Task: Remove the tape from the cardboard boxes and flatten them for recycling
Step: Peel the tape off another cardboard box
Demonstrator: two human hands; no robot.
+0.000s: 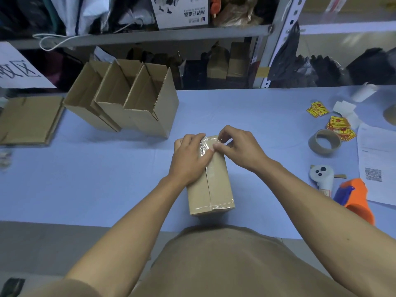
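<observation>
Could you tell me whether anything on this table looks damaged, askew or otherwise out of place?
Nothing looks damaged. The clear tape is wrinkled and lifting at the far end of the sealed box, where the right hand pinches it. The three open boxes stand leaning together at an angle.

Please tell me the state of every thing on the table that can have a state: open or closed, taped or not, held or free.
Sealed box: closed, taped along its seam, lying on the table.
Tape: partly lifted at the far end.
Left hand: presses flat on the box.
Right hand: pinches the tape end.
Three open boxes: upright, flaps open.
Flattened cardboard: lying flat.
Tape core: free, untouched.
</observation>
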